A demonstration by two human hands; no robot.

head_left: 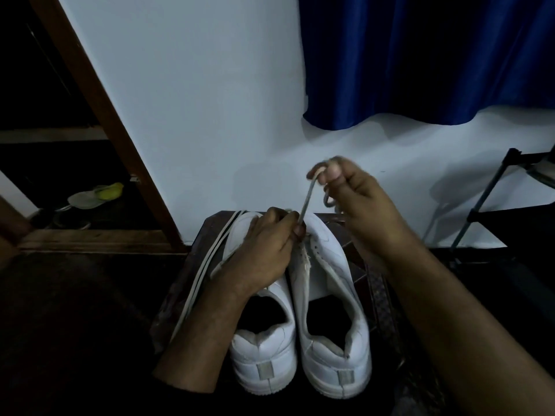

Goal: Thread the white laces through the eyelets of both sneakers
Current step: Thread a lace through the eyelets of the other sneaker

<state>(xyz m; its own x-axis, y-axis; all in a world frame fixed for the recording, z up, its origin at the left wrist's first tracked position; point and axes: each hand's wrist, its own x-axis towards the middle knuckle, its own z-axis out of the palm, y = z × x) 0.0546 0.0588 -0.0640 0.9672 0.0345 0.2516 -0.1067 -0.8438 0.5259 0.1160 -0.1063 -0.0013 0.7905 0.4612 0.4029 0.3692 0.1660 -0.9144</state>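
Two white sneakers stand side by side on a small dark table [192, 265], heels toward me: the left sneaker [264, 355] and the right sneaker [330, 340]. My left hand [264, 247] lies over the front of the left sneaker and pinches a white lace [304, 202] low down, near the right sneaker's front eyelets. My right hand [354, 199] is raised above the right sneaker and grips the upper end of that lace, pulling it taut. A second white lace [204, 271] lies loose along the table's left side.
A white wall stands right behind the table, with a blue curtain [420, 61] hanging at the upper right. A black metal rack [492, 205] stands at the right. A wooden door frame [99, 121] leans at the left, with footwear [96, 195] on the dark floor beyond.
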